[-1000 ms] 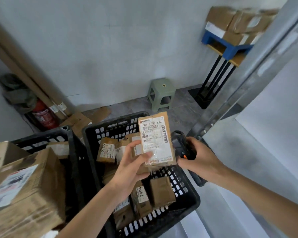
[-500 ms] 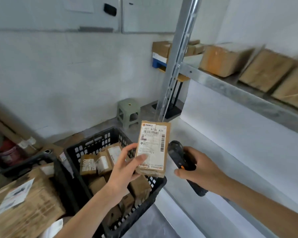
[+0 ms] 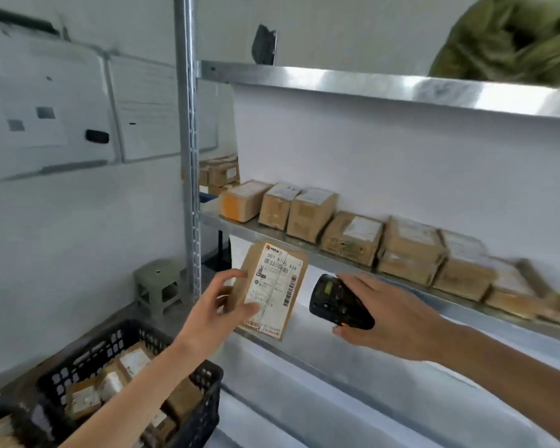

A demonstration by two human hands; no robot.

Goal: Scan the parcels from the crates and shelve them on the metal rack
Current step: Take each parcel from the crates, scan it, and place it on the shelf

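1. The left hand [image 3: 220, 305] holds a flat brown parcel [image 3: 272, 291] upright, thumb across its white label and fingers behind it, just in front of the metal rack [image 3: 353, 82].
2. The right hand [image 3: 385, 315] grips a black handheld scanner [image 3: 338, 303], fingers curled round its body, just beside the parcel's right edge without touching it.
3. On the middle shelf, behind and above both hands, a row of cardboard boxes [image 3: 353, 231] stands side by side, running off to the right.
4. Down at lower left sits a black plastic crate [image 3: 204, 412], more small parcels lying inside; the left forearm passes over it.
5. A pale green stool [image 3: 160, 281] stands on the floor by the rack's upright post.
6. Something olive-green and blurred rests on the top shelf at the far right; I can't tell what.
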